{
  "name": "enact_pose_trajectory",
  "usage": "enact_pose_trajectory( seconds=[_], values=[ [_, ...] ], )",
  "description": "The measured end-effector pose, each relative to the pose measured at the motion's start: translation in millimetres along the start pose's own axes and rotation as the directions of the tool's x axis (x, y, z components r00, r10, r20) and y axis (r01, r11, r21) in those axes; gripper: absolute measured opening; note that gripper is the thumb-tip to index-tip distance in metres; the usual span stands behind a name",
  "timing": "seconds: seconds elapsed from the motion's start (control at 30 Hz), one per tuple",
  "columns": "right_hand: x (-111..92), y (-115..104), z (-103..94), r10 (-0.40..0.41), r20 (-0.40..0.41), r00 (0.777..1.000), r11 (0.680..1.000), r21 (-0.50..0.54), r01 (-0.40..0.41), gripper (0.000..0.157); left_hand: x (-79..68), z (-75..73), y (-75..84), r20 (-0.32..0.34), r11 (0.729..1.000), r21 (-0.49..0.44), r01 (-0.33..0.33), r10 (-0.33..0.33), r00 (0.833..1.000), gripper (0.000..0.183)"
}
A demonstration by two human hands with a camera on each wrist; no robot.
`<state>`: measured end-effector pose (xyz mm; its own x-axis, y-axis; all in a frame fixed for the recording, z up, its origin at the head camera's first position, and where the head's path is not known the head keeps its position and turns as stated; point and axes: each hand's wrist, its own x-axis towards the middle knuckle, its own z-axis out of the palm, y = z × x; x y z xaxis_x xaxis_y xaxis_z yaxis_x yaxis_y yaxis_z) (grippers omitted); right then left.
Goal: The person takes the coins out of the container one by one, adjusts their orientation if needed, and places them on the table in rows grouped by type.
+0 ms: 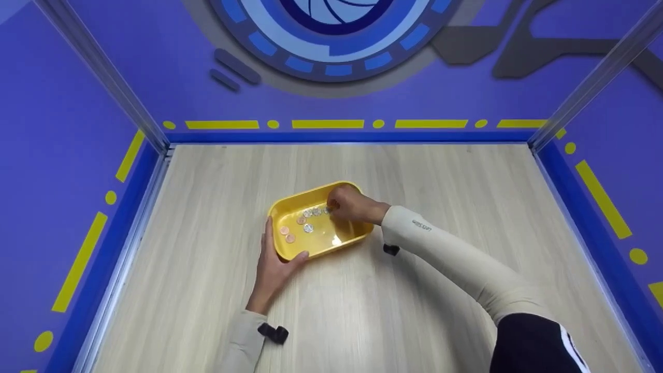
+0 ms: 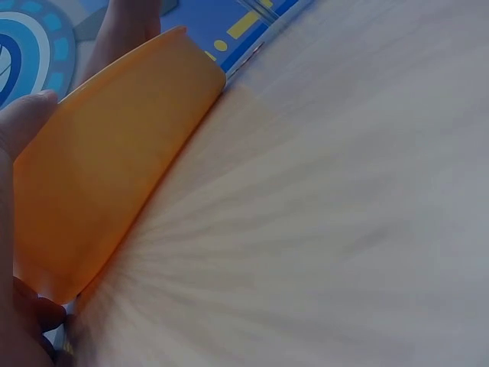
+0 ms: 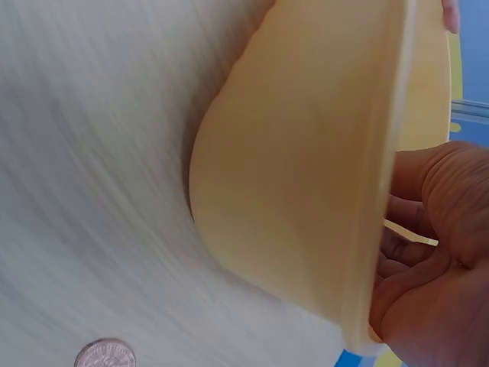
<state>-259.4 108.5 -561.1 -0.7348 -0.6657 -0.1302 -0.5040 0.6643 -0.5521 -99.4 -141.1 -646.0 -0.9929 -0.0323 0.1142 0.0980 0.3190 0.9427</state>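
Observation:
A yellow plastic tray with rounded corners and raised walls sits on the tabletop. My left hand grips its left end, thumb at the near wall and fingers along the left wall. Inside, several silver coins and copper coins lie spread over the left and middle of the floor. My right hand reaches into the right part, fingers curled, beside the right end of a row of silver coins. The right fingertips are hidden, so whether they pinch a coin is unclear. In the right wrist view, the hand bends over the rim.
Another coin lies on the table outside the tray, in the right wrist view. Blue panels with yellow markings wall the pale wood table at the back and both sides. Black straps hang at the sleeves.

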Motion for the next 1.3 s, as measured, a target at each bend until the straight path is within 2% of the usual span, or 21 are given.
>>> enact_pose_trajectory(
  seconds=[0.27,0.47,0.57,0.73,0.93,1.07,1.3],
  values=[
    [6,0,3.8,0.007,0.0,1.0,1.0,-0.018,-0.007,0.016,0.3,-0.9,-0.2,0.002,1.0,0.003,-0.008,0.008,1.0,0.126],
    [9,-7,1.8,0.036,0.04,0.999,0.999,-0.042,-0.034,0.014,0.6,-2.5,-1.0,0.008,1.0,-0.008,0.006,-0.006,1.0,0.127],
    [10,-11,0.3,0.03,0.064,0.997,0.997,-0.075,-0.025,0.017,0.9,-2.1,-1.0,0.005,1.0,-0.009,0.002,-0.002,1.0,0.126],
    [10,-12,1.2,0.001,0.07,0.998,0.996,-0.094,0.006,0.011,1.2,-1.2,-1.8,-0.001,1.0,-0.002,-0.005,0.005,1.0,0.125],
    [11,-12,7.6,0.001,0.08,0.997,0.996,-0.094,0.006,0.019,0.0,-1.3,-2.5,-0.005,1.0,-0.02,-0.007,0.007,1.0,0.125],
    [10,-13,10.7,0.018,0.107,0.994,0.995,-0.103,-0.007,0.019,-0.6,-1.3,-2.3,-0.006,1.0,-0.027,-0.01,0.01,1.0,0.125],
    [6,-17,11.7,0.071,0.145,0.987,0.99,-0.134,-0.052,0.008,0.2,-1.2,-2.6,0.0,1.0,-0.017,0.002,-0.002,1.0,0.125]
  ],
)
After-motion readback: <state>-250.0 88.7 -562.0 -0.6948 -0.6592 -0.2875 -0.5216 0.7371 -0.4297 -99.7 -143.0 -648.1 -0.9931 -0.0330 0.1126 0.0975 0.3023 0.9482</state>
